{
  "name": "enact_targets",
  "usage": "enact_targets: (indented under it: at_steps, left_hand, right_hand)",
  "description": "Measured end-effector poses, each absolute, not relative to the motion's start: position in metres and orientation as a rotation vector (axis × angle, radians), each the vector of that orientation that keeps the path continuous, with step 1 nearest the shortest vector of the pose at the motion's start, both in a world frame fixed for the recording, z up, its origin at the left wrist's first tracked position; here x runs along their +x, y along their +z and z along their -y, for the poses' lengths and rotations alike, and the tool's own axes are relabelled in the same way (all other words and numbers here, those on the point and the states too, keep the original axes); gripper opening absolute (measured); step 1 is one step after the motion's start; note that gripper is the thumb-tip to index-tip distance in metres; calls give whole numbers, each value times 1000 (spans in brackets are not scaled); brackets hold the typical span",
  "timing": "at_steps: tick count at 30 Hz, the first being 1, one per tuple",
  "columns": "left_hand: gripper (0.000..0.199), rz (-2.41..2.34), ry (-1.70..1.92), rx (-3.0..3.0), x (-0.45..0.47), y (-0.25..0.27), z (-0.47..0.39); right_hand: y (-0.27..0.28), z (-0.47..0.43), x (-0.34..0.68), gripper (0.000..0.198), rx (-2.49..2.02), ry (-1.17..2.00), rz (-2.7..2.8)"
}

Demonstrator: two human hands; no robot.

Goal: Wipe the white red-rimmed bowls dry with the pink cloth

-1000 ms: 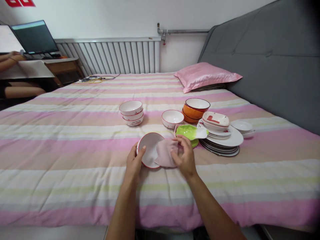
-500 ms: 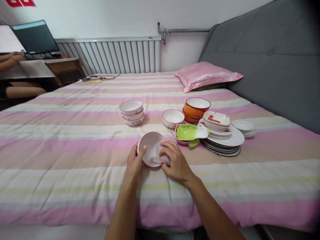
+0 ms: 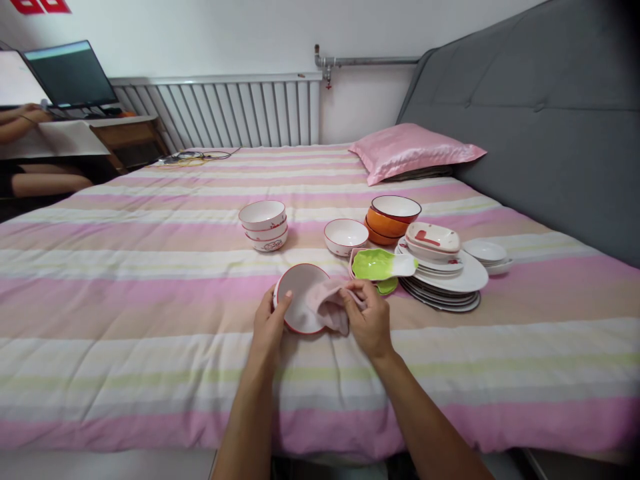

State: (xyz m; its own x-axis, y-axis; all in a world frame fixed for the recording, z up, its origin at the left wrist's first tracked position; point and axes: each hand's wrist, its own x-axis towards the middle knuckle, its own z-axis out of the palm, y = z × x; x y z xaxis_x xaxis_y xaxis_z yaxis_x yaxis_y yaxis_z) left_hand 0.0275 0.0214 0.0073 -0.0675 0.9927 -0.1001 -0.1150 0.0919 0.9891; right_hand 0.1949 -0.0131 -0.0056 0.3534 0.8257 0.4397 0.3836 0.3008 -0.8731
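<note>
A white bowl with a red rim (image 3: pixel 298 300) is tilted towards me above the striped bedspread. My left hand (image 3: pixel 269 323) grips its left side, thumb over the rim and fingers behind. My right hand (image 3: pixel 369 319) pinches a pale pink cloth (image 3: pixel 334 308), which hangs over the bowl's right edge and partly inside it. Beyond the bowl, a stack of similar white bowls (image 3: pixel 263 227) stands to the left. One more red-rimmed bowl (image 3: pixel 346 236) sits farther back, right of centre. Close to my right hand lie a green leaf-shaped dish (image 3: pixel 380 265) and the dishes under it.
Orange bowls (image 3: pixel 387 223) are stacked behind a pile of plates (image 3: pixel 473 275) topped by a rectangular dish (image 3: pixel 433 238). Small white dishes (image 3: pixel 486 252) lie farther right. A pink pillow (image 3: pixel 415 150) rests near the grey headboard (image 3: pixel 540 133). Another person's arm (image 3: pixel 20 125) shows at the desk.
My right hand has drawn back to the right from inside the bowl and now pinches the cloth, lifting part of it. My left hand and the bowl have barely moved.
</note>
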Motion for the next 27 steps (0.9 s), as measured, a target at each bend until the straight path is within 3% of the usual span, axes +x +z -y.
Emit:
enact_targets:
  at_steps: [11,20,27]
  left_hand:
    - [58,-1275,1240,1003,29,9,-21]
    - [55,-1276,1252,987,29,10,-20]
    - [53,-1250,1275,968,30,9,-21]
  right_hand:
    - [-4,1,212,19,-1281,144,750]
    - [4,5,214,27,-1401,-80,890]
    - [-3,4,211,35,-1374,215,660]
